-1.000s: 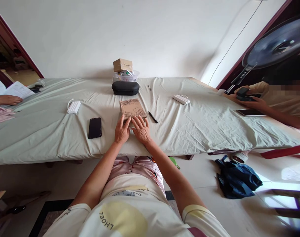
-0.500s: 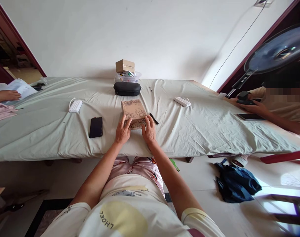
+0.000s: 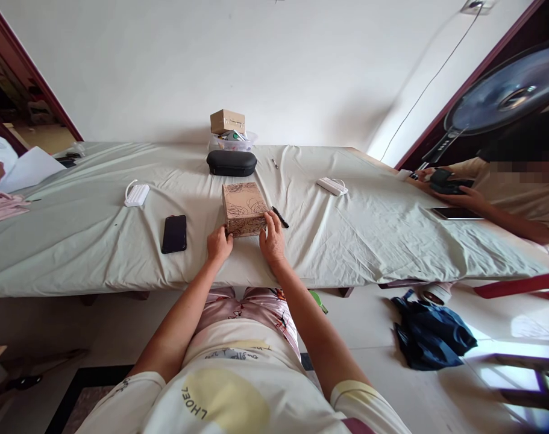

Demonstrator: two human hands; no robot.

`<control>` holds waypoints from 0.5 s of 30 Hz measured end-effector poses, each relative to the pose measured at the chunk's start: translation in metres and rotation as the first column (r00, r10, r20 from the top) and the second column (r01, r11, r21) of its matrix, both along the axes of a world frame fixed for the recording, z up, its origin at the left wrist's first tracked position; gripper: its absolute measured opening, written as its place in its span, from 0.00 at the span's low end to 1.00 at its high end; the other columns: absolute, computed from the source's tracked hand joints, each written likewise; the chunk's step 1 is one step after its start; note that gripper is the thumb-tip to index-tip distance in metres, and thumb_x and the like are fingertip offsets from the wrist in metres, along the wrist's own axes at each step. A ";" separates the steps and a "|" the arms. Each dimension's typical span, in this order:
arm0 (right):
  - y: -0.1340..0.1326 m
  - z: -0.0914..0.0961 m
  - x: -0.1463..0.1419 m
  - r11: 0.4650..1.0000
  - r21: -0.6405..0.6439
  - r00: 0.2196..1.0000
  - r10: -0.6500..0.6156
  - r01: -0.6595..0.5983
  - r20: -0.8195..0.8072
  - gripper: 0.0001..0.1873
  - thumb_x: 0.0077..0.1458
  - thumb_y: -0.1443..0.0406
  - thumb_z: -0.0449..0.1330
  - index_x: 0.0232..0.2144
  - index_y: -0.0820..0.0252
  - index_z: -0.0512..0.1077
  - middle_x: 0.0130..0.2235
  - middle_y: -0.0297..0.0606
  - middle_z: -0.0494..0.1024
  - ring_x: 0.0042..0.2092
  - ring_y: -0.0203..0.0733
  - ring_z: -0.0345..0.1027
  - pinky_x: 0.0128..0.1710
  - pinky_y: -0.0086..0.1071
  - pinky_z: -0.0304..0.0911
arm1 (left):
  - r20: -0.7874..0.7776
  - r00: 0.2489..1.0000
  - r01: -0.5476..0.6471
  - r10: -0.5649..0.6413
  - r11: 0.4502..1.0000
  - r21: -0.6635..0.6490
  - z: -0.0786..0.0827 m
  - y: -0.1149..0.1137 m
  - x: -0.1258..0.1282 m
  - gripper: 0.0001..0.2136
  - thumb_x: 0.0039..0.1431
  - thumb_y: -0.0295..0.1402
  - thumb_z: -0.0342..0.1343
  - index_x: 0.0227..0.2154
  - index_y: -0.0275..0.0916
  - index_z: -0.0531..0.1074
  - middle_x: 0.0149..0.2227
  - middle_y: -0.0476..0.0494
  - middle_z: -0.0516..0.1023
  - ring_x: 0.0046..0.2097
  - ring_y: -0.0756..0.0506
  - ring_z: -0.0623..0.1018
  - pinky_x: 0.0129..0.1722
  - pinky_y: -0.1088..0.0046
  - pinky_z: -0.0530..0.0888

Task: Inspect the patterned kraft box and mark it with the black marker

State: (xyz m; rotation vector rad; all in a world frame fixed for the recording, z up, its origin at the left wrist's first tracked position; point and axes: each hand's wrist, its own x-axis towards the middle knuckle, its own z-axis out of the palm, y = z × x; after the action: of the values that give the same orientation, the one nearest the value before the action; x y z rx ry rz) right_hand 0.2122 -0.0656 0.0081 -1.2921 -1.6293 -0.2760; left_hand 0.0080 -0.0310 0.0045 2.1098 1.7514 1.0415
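A brown cardboard box with line drawings on its lid sits on the cloth-covered table in front of me. My left hand is curled against the box's near left corner. My right hand grips the near right corner, fingers wrapped up its side. A black pen lies just right of my right hand. A black phone lies face down to the left of the box.
A black zip case, a clear tub and a small carton stand behind the box. Two white devices lie on the cloth. A person at right holds a black object; another person sits far left. A fan stands at right.
My hands slid off the lid and down to the box's near corners. The left hand curled up at the left corner; the right one moved to the right side.
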 end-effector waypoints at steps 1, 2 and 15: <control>0.000 0.000 0.000 1.000 -0.003 1.000 0.003 -0.003 -0.003 0.30 0.66 0.70 0.49 0.69 0.58 0.59 0.69 0.52 0.64 0.72 0.51 0.58 0.72 0.54 0.60 | -0.020 1.000 -0.001 0.000 1.000 -0.010 0.001 -0.001 0.000 0.15 0.65 0.30 0.57 0.54 0.35 0.74 0.48 0.31 0.83 0.54 0.34 0.81 0.57 0.57 0.74; 0.000 0.000 0.000 1.000 -0.007 1.000 0.006 -0.006 -0.005 0.30 0.66 0.70 0.49 0.69 0.58 0.59 0.70 0.52 0.64 0.72 0.51 0.58 0.72 0.54 0.60 | -0.032 1.000 -0.002 0.002 1.000 -0.017 0.003 -0.001 0.000 0.15 0.65 0.29 0.57 0.54 0.36 0.74 0.48 0.31 0.83 0.53 0.34 0.81 0.57 0.57 0.74; 0.001 -0.002 0.002 0.999 -0.021 0.998 0.048 -0.049 -0.043 0.31 0.66 0.70 0.49 0.70 0.57 0.60 0.70 0.51 0.64 0.73 0.51 0.57 0.73 0.55 0.58 | -0.272 0.961 -0.049 0.045 0.999 -0.008 0.012 -0.014 0.004 0.10 0.65 0.30 0.56 0.45 0.34 0.77 0.54 0.27 0.79 0.64 0.31 0.71 0.63 0.52 0.65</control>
State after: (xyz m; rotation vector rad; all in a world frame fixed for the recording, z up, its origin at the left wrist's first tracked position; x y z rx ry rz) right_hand 0.2144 -0.0647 0.0061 -1.2651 -1.6294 -0.2003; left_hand 0.0121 -0.0455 0.0163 2.3038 1.9309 0.7751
